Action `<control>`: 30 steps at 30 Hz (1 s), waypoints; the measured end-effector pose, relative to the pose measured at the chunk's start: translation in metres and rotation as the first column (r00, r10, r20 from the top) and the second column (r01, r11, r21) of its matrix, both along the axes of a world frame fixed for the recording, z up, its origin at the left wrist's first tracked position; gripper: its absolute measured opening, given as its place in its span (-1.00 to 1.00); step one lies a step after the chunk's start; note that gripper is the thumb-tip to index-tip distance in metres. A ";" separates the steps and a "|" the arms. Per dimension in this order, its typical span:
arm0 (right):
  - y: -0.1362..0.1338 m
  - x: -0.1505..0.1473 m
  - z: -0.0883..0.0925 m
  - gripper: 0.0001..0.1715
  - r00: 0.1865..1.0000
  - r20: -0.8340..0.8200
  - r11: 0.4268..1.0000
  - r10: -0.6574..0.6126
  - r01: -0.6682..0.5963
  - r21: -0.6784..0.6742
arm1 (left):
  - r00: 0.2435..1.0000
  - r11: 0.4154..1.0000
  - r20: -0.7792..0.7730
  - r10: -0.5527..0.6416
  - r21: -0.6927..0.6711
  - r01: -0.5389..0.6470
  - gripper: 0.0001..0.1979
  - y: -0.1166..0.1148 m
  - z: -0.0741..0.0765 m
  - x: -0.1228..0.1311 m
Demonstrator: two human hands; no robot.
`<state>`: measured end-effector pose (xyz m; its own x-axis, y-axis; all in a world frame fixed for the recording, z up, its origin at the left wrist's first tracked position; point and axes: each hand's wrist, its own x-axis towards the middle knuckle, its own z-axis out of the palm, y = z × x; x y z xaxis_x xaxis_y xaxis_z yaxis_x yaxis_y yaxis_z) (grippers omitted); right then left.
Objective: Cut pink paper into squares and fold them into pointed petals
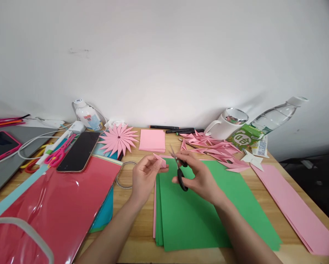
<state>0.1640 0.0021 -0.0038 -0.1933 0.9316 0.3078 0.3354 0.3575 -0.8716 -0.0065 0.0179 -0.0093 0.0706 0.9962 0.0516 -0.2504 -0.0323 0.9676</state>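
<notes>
Two hands are at work above the counter (139, 212). The left hand (148, 176) pinches a small folded pink paper (160, 162) between thumb and fingers, holding it near the left edge of the green sheets (203, 220). The right hand (199, 176) grips black-handled scissors (178, 171), with thumb and fingers at the two loops and the blades slightly parted. The blades lie at about 2 o'clock from the folded paper, apparently just clear of it.

The step in hand looks like trimming or preparing one folded piece, though whether a cut has been made cannot be told. If it is to be cut, the next move calls for a steady left pinch and the blades brought toward 8 o'clock, clear of the fingertips.

The folded paper's sharp corner points to about 10 o'clock, and its long axis seems to run from there toward 4 o'clock, though the fingers hide part of it. The scissors' tips point to about 11 o'clock, their handles toward 5.

From the folded paper, the square pink stack (152, 140) lies near 11 o'clock, the pink paper wheel (117, 143) around 10, and the loose folded pieces (219, 147) around 2.
</notes>
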 end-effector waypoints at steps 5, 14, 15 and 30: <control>-0.005 -0.009 -0.013 -0.59 0.997 0.076 0.995 -0.004 -0.003 0.096 | 0.998 0.999 -0.061 0.027 0.025 -0.025 -0.81 0.000 0.003 -0.001; -0.011 -0.010 -0.018 -0.46 0.988 0.135 0.977 -0.076 0.046 0.209 | 0.994 0.995 -0.082 -0.079 0.047 0.083 -0.81 -0.002 -0.002 0.001; -0.012 -0.010 -0.018 -0.46 0.986 0.146 0.974 -0.084 0.051 0.219 | 0.993 0.996 -0.085 -0.077 0.045 0.081 -0.81 -0.002 -0.002 0.001; -0.014 -0.008 -0.020 -0.38 0.942 0.299 0.940 -0.149 0.042 0.337 | 0.981 0.993 -0.184 -0.061 0.091 0.079 -0.82 -0.002 0.003 0.001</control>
